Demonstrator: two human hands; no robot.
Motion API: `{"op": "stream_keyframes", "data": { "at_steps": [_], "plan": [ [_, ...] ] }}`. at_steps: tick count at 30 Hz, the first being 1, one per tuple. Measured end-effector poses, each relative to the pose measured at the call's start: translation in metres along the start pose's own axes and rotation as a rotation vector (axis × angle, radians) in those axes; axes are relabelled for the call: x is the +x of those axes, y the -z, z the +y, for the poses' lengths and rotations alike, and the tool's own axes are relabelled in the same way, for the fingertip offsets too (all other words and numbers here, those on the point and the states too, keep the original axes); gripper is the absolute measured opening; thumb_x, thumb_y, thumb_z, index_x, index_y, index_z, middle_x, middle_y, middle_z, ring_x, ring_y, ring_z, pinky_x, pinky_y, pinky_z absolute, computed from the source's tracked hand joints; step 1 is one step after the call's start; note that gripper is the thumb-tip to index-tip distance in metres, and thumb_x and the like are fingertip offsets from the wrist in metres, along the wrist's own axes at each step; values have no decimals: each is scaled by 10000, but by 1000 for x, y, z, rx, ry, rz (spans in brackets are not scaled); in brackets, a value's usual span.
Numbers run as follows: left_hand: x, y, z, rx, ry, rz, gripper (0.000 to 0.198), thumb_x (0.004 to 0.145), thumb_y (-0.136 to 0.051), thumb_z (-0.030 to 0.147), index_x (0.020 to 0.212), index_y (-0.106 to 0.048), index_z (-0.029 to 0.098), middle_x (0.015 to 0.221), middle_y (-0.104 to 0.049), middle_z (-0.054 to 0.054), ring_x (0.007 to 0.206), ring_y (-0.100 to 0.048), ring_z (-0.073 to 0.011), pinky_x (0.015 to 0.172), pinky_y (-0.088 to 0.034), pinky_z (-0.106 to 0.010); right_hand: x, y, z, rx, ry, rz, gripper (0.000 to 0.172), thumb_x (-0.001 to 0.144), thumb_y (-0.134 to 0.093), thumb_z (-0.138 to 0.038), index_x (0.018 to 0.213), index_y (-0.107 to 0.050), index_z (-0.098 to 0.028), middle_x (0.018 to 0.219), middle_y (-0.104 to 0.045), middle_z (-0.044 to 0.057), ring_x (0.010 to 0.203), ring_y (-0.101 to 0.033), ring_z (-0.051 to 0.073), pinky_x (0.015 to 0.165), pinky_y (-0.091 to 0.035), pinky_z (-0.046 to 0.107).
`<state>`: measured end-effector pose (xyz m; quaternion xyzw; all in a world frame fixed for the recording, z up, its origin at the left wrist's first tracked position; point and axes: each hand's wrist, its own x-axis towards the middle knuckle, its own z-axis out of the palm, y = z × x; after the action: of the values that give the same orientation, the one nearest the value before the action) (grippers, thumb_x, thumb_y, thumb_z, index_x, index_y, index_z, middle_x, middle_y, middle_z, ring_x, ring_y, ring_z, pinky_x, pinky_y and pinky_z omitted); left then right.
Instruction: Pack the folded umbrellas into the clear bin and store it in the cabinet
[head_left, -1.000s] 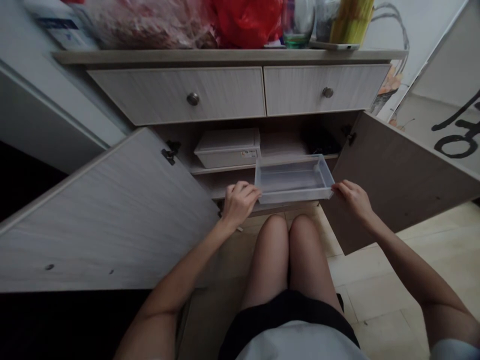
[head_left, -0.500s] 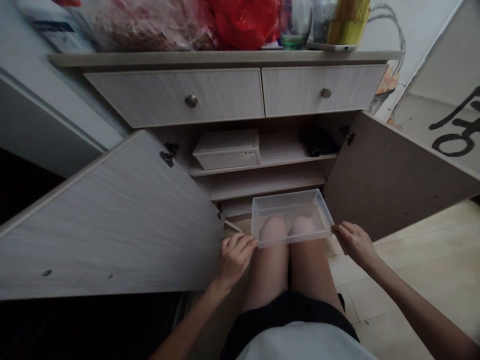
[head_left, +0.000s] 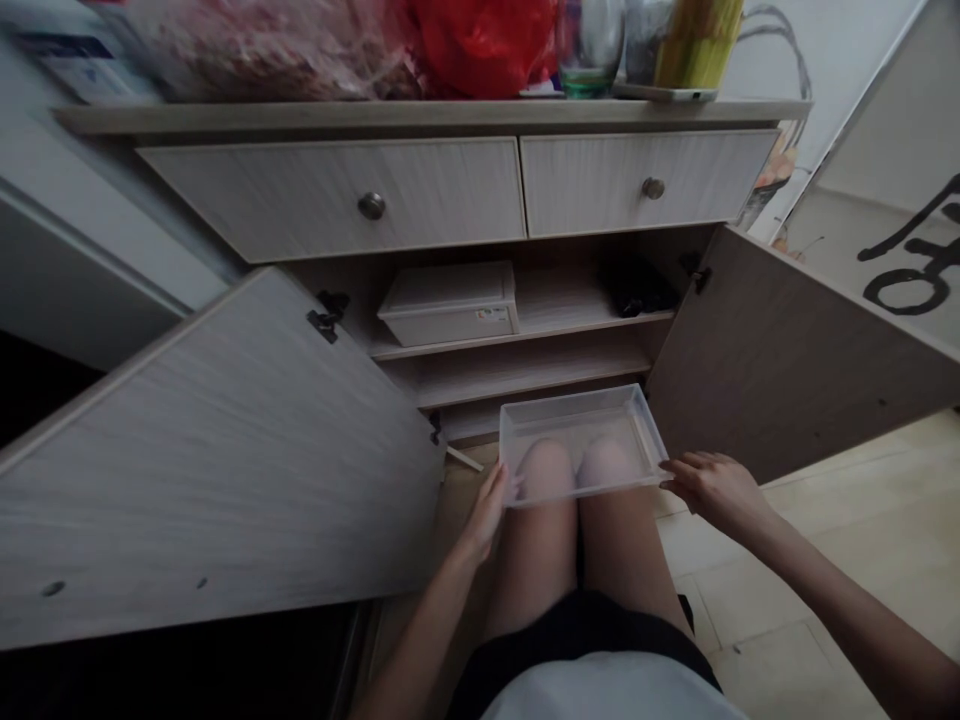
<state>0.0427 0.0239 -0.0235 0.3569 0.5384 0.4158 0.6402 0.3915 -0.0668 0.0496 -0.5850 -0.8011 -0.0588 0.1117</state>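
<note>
A shallow, see-through plastic box (head_left: 581, 405) without a lid is held above my knees, which show through its bottom. My left hand (head_left: 491, 508) grips its near left corner, with some fingers seen through the clear wall. At the near right corner, my right hand (head_left: 709, 487) pinches the rim between thumb and fingers. Just beyond the box stands a cabinet with its two doors wide apart. On its upper shelf sits a white lidded box (head_left: 450, 300) with a small label, and a dark bundle (head_left: 637, 285) lies to the right.
The left door (head_left: 247, 470) and right door (head_left: 787, 360) flank my arms. Two drawers with round knobs (head_left: 371, 206) are closed. Along the cabinet top (head_left: 300, 117) stand a red plastic bag (head_left: 480, 45), a pinkish clear bag (head_left: 277, 50) and a glass (head_left: 591, 50).
My left hand has shifted from pinching the box's near left corner to wrapping around its left side. The box has dipped slightly toward me. My right hand stays at its corner.
</note>
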Motion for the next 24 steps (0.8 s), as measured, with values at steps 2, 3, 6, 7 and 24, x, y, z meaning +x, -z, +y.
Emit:
{"op": "stream_keyframes", "data": {
  "at_steps": [2,3,6,7,24],
  "plan": [
    [0,-2,1,29,27,-1,653,767,-727,644,1265,-671,226,1346,-668,-124,1213,-647,-328,1080,-462,-473,13,13,8,71,-68,5,230,925,-613,-355,1118,-722,-296,789,-740,41,623,-665,215,520,-409,322],
    [0,-3,2,39,22,-2,687,762,-720,664,1277,-661,213,1320,-682,-131,1194,-658,-330,1068,-470,-475,26,19,15,116,-108,33,268,937,-592,-406,1154,-712,-306,801,-745,44,619,-665,220,517,-415,329],
    [0,-5,2,41,-21,-3,708,760,-707,690,1273,-657,205,1320,-682,-134,1176,-668,-318,1037,-491,-447,91,31,43,230,-205,159,302,959,-530,-451,1114,-716,-272,897,-753,75,731,-684,234,635,-496,351],
    [0,-5,2,38,-29,3,691,763,-707,687,1260,-664,209,1324,-680,-130,1172,-671,-312,1032,-494,-438,120,31,55,225,-235,183,313,956,-531,-415,1117,-713,-220,967,-749,101,795,-689,240,704,-513,352],
    [-4,-1,-1,66,-40,51,805,691,-667,806,1215,-696,195,1130,-750,-159,1156,-668,-349,1025,-492,-474,336,-53,121,-31,-722,-86,489,945,-511,-191,1407,-490,-33,1302,-554,305,1241,-536,322,958,-454,391]
  ]
}}
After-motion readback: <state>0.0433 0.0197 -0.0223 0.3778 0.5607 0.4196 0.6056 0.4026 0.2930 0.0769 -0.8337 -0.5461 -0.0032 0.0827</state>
